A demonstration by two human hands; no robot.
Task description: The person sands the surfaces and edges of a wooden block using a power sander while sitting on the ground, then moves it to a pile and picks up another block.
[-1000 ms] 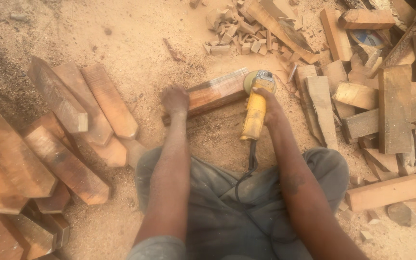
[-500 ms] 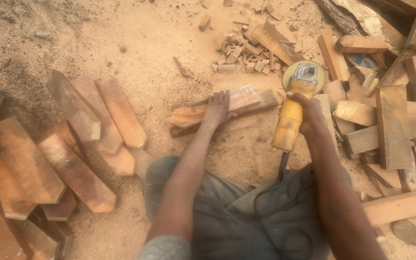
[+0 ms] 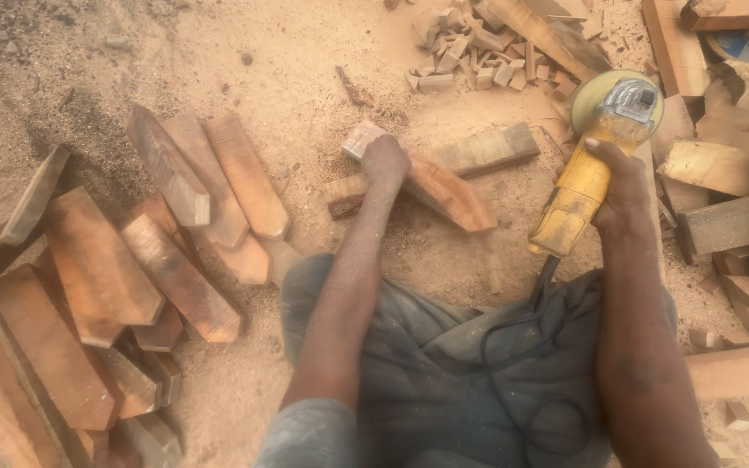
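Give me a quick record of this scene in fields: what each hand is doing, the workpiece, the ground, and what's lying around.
Left hand: left hand pressing down on a pointed wood piece
Right hand: right hand gripping a yellow angle grinder, disc lifted clear of the wood
Support: pointed piece lies across a wood block
Ground: sawdust all over
Left side: stack of pointed reddish wood pieces
Right side: rough offcuts
Top: pile of small wood chips
Cord: black cable across the lap
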